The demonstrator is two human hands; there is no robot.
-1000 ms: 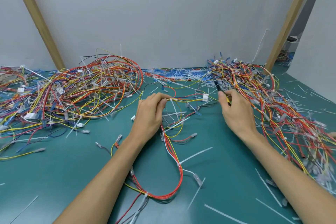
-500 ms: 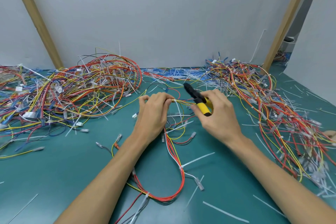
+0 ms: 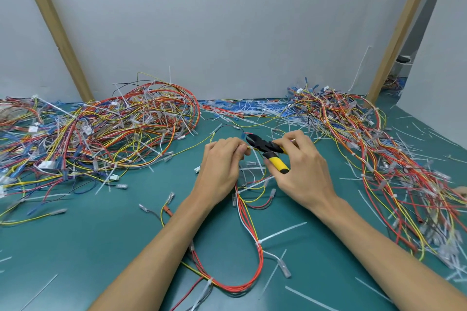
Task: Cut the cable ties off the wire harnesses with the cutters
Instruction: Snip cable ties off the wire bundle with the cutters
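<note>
Cutters (image 3: 267,151): black head, yellow handles, held above the middle of the desk (image 3: 106,247), head pointing up-left. The tip is just beside the left fingertips, at a small bunch of yellow wire. Whether the blades are apart cannot be told.

Right hand (image 3: 304,171): fingers (image 3: 290,137) curled round the cutters' handles, clamped on them.

Left hand (image 3: 222,166): fingers (image 3: 238,150) drawn together, pinching the upper end of the harness (image 3: 257,255) right at the cutter tip.

Harness: red, yellow and white wires run down from the hands between the forearms and loop on the desk near the lower edge. A white tie (image 3: 279,231) is on its right side, tail sticking out to the right; another tie sits at the bottom of the loop.

Left pile (image 3: 113,134): large tangle of harnesses with many white ties, on the desk's left, well apart from the hands.

Right pile (image 3: 379,159): similar tangle running from the far right back down the right edge.

Offcuts (image 3: 252,106): white tie pieces lie along the back edge under the wall (image 3: 227,33) and are scattered over the desk. Two wooden posts (image 3: 53,25) lean against the wall
</note>
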